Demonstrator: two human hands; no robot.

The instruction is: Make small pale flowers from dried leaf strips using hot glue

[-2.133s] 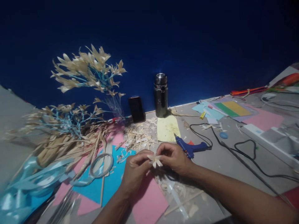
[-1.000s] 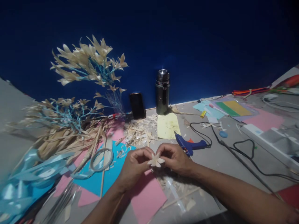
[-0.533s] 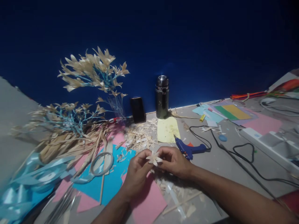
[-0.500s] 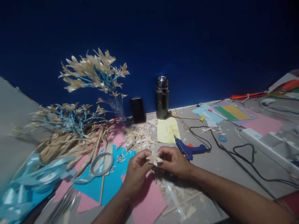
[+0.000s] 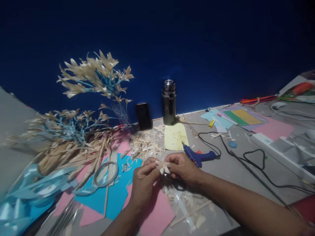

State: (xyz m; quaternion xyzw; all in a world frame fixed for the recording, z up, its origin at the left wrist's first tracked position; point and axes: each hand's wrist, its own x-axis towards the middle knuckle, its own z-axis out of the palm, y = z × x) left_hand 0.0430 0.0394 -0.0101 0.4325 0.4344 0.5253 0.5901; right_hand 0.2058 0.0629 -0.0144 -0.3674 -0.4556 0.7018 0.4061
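Observation:
A small cream-coloured handmade flower point(image 5: 163, 166) with pointed petals is pinched between both hands over the middle of the table. My left hand point(image 5: 145, 177) grips its left side, thumb and fingers closed. From the right, my right hand point(image 5: 184, 167) pinches a petal with thumb and forefinger. Below the right hand shows a dark rounded thing point(image 5: 179, 185), partly hidden, perhaps a scissors handle. A blue glue gun point(image 5: 200, 157) lies just beyond the right wrist, its nozzle by a yellow paper point(image 5: 175, 137). Pink paper point(image 5: 156, 209) lies beneath the left forearm.
Finished flowers on blue stems point(image 5: 98, 75) stand at the back left beside a phone point(image 5: 144, 116) and a dark flask point(image 5: 169, 103). Light-blue ribbon point(image 5: 46, 183) and a ribbon roll point(image 5: 95, 173) lie left. Petal scraps point(image 5: 145, 144) litter the centre; a black cord point(image 5: 246, 160) runs right.
The flower has tilted in my fingers, its petals now facing more downward. A dark rounded thing has come into sight under my right hand. The whole view has shifted slightly.

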